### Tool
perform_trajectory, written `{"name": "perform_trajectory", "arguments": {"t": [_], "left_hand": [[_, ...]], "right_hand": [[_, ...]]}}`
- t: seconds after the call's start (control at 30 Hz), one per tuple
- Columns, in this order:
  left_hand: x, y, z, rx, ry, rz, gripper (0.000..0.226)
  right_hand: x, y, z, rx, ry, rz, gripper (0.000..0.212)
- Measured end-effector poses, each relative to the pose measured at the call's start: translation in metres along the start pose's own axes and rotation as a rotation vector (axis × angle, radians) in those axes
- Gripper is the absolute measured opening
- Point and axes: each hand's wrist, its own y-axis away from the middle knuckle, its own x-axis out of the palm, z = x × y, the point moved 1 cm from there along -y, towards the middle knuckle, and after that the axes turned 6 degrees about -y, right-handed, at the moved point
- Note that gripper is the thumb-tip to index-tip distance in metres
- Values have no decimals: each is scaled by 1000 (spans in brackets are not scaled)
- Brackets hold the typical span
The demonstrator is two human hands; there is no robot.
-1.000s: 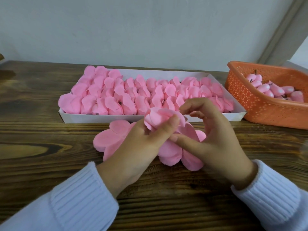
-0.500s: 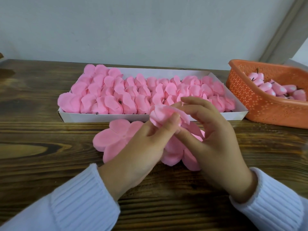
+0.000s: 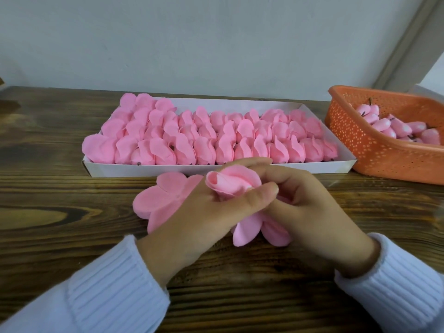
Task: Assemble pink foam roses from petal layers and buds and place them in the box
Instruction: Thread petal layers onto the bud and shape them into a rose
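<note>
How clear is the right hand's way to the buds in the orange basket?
Likely yes, once freed: only table lies between the right hand and the open-topped orange basket, buds exposed. But its fingers grip the half-formed rose.

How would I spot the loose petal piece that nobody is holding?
Find the long white box full of pink roses on the wooden table. Just in front of it, beside the left hand, lies the petal piece. Unlike the curled roses, it lies flat and spread open like a flower.
</note>
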Motion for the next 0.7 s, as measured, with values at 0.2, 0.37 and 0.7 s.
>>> {"name": "perform_trajectory", "arguments": {"t": [0.2, 0.37, 0.7], "left_hand": [[3, -2, -1, 27, -24, -12, 38], [-1, -2, 6, 5, -27, -143, 47], [-1, 2, -6, 52, -40, -194, 35]], "right_hand": [[0, 1, -5, 35, -111, -48, 26], [-8, -1, -2, 97, 127, -226, 11], [-15, -4, -7, 412, -176, -361, 43]]}}
